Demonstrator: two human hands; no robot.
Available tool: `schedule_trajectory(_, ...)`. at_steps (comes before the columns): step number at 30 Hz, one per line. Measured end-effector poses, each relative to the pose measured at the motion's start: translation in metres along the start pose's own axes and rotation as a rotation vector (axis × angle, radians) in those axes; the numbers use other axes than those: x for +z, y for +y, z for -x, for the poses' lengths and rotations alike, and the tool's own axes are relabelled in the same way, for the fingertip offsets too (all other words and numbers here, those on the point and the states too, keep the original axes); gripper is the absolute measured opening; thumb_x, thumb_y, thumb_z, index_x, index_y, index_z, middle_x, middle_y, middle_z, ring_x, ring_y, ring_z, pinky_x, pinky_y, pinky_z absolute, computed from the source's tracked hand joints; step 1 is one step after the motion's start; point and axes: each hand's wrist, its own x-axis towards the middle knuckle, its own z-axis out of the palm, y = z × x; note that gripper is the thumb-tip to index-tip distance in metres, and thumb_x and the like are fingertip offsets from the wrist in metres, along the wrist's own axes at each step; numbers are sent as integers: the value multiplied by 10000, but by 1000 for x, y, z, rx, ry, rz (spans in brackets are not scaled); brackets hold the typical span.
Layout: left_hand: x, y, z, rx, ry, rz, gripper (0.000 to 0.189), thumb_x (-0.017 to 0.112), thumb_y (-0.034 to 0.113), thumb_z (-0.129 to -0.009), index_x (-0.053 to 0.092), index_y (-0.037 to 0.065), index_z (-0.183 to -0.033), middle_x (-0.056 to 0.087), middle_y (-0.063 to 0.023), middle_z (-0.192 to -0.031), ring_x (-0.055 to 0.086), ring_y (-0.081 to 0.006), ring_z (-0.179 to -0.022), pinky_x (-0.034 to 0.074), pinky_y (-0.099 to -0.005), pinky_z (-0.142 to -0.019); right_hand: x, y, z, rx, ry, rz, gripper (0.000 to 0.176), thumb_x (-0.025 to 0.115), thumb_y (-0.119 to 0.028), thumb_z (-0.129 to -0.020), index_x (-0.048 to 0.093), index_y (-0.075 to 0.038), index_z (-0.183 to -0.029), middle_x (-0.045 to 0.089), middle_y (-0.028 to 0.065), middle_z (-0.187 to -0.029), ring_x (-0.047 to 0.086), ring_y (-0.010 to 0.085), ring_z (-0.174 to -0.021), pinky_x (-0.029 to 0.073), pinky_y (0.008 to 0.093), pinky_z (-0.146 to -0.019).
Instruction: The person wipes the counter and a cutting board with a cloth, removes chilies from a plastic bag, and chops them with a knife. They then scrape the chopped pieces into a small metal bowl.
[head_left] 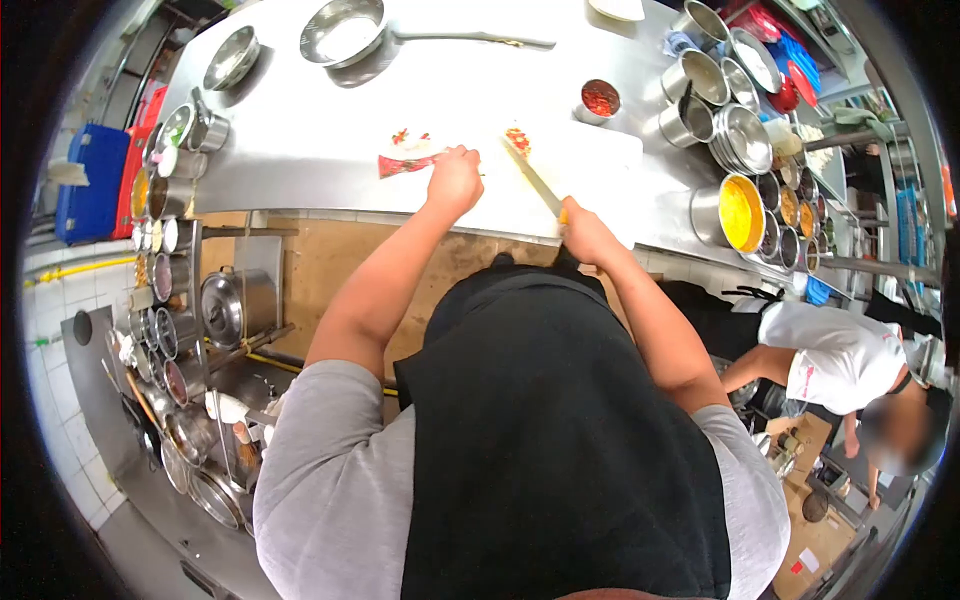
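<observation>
My right hand [588,234] is wrapped round the handle of a knife [538,185]. The blade slants up and left across a white cutting board [605,160], its tip by a small heap of chopped red pieces [517,141]. To the left, my left hand [457,182] is closed with fingertips together, low over the work surface; what they hold, if anything, is hidden. A dark red, strip-like piece [403,166] reaches to the left side of this hand. Just beyond lie red and pale scraps [410,139].
A steel cup of chopped red food [599,101] stands beyond the board. Metal bowls [343,30] sit at the table's far side. Steel pots [697,78] and a container of yellow food [741,213] crowd the right. A co-worker in a white shirt [835,350] is at right.
</observation>
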Motion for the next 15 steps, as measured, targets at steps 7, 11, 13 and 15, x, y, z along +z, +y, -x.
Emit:
schedule_trajectory(7,-62,-12,-32,-340,281,205,186,645,93,-995,789,1,-1068,783,-240,-1128,741,-428,-1073,590,-510,-959,10,22,-9,15,131,-73,362,625,-84,-1020,481,27,-1333,725,402,-1127,697,580,-1123,544,618,-977)
schedule_trajectory(11,-75,-84,-56,-412,158,114,180,724,143,-981,799,16,-1083,797,-222,-1037,768,-391,-957,596,-492,-887,12,25,-10,15,136,-88,373,636,-94,-1023,476,33,-1336,725,404,-1127,699,577,-1121,545,618,-978)
schedule_trajectory(13,-78,-94,-63,-444,-260,-51,213,785,213,-940,813,21,-1030,807,-221,-1033,777,-390,-1002,603,-477,-906,13,26,-12,12,139,-83,369,635,-96,-1024,480,32,-1334,726,402,-1127,701,575,-1119,546,617,-978)
schedule_trajectory(15,-74,-93,-60,-406,-286,-87,230,797,230,-923,815,21,-1018,807,-223,-1043,777,-394,-1011,606,-479,-908,14,27,-10,16,140,-81,365,634,-98,-1025,483,30,-1332,727,401,-1127,702,572,-1118,547,616,-977)
